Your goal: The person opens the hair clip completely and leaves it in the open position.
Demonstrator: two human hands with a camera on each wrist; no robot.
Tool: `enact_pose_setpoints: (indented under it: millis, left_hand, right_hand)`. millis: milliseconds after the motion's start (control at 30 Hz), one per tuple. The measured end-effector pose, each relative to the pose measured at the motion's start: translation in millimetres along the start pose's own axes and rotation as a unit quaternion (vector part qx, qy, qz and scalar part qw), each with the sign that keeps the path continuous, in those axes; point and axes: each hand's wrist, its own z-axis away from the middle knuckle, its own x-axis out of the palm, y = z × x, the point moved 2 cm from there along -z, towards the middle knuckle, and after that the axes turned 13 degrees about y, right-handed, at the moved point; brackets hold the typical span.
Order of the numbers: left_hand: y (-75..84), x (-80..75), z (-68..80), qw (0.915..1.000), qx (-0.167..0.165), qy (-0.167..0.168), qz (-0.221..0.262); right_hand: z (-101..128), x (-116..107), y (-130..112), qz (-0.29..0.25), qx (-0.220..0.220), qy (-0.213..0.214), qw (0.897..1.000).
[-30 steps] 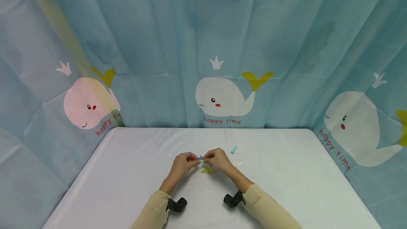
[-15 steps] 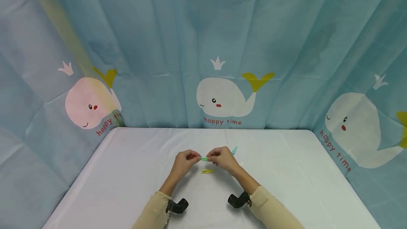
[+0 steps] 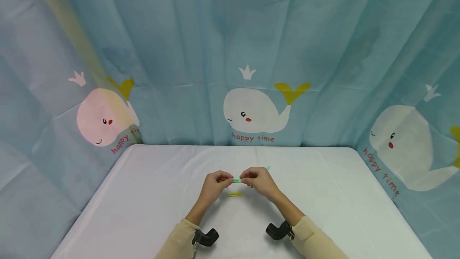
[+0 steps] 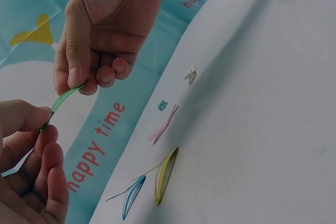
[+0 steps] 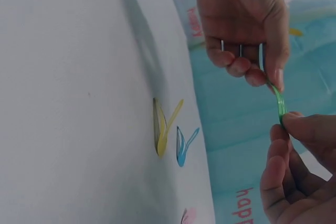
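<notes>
A green snap hair clip (image 3: pixel 237 180) spans the gap between both hands, held up over the table. One end is pinched between the thumb and fingertips of my left hand (image 3: pixel 213 187). My right hand (image 3: pixel 261 181) pinches the other end the same way. In the right wrist view the green clip (image 5: pixel 280 100) is a slim, slightly bowed strip. Below the hands a yellow snap clip (image 5: pixel 162 144) lies sprung apart. Beside it is a blue snap clip (image 5: pixel 181 157), also sprung apart and hidden behind the hands in the head view.
Farther along the white table (image 3: pixel 143 203) lie a pink clip (image 4: pixel 164 125), a small teal clip (image 4: pixel 162 105) and a white clip (image 4: pixel 191 75). Behind the right hand, the teal clip's tip (image 3: pixel 268 168) peeks out. A blue whale-print curtain (image 3: pixel 179 71) stands behind the table.
Both hands, still pinching the green clip, have shifted a little to the right. The right hand now covers the white clip and most of the teal one in the head view.
</notes>
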Motion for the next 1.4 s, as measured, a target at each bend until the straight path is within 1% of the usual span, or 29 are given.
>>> enact_pose_setpoints:
  millis: [133, 367, 500, 700, 1000, 1133, 1233, 1400]
  left_hand:
    - [1.3, 5.3, 2.3, 0.9999, 0.004, -0.01, 0.006]
    - [0.9, 9.2, 3.9, 0.9999, 0.005, -0.014, 0.005]
    - [2.6, 11.8, 3.6, 0.9999, -0.011, -0.012, 0.002]
    - [4.0, 14.1, 2.1, 0.9998, -0.021, -0.007, -0.003]
    - [1.6, 16.6, 0.7, 0.9996, -0.019, -0.021, -0.001]
    - [2.2, 16.1, 1.1, 0.9996, -0.018, -0.023, -0.003]
    - [3.1, 14.0, 1.7, 0.9996, -0.012, -0.023, -0.006]
    - [3.0, 11.6, 2.7, 0.9992, -0.008, -0.039, -0.008]
  right_hand:
    - [3.0, -6.7, 2.2, 0.011, -0.01, -0.001, 1.0]
    - [6.1, -11.7, 1.3, 0.027, -0.024, -0.009, 0.999]
    - [7.8, -13.5, -0.6, 0.043, -0.034, -0.011, 0.998]
    - [8.1, -13.0, 0.4, 0.06, -0.039, -0.006, 0.997]
    - [8.4, -14.4, 2.6, 0.054, -0.025, 0.002, 0.998]
    - [8.4, -14.9, 3.2, 0.048, -0.02, -0.001, 0.999]
    - [9.1, -14.4, 3.9, 0.053, -0.022, -0.005, 0.998]
    - [9.8, -13.1, 6.7, 0.048, -0.034, 0.001, 0.998]
